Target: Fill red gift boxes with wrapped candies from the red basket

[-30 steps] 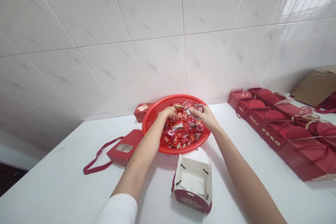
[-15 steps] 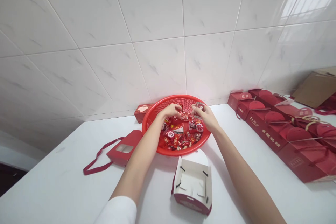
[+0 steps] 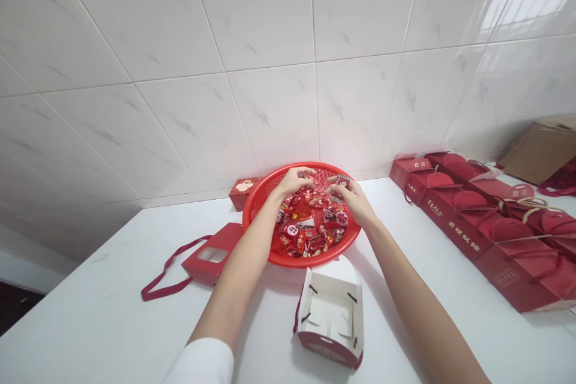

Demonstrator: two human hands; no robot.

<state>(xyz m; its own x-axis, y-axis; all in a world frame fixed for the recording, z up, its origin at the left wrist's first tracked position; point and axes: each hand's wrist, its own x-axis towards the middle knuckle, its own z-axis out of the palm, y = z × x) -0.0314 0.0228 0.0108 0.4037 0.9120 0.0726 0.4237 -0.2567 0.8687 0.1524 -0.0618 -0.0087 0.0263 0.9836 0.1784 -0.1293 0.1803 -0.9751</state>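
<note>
My left hand (image 3: 294, 182) is over the back of a red plastic basket (image 3: 255, 239), its fingers curled round a small red-wrapped candy (image 3: 311, 182), partly hidden by them. At the basket's back right, my right hand (image 3: 353, 198) pinches a small dark red candy packet (image 3: 342, 180) between thumb and fingers. Below both hands lies a heap of red-wrapped candies (image 3: 310, 225). In front of the basket stands an open red gift box (image 3: 330, 306) with a white inside; nothing lies in it.
A red box with a window and ribbon handle (image 3: 209, 255) lies left of the basket. Behind it sits a small patterned red box (image 3: 243, 192). Rows of closed red gift boxes (image 3: 463, 225) and a brown cardboard box (image 3: 540, 147) occupy the right. A tiled wall (image 3: 270, 114) bounds the white table.
My left hand has risen slightly from the candies toward the basket's back rim. My right hand stays nearly in place with its packet.
</note>
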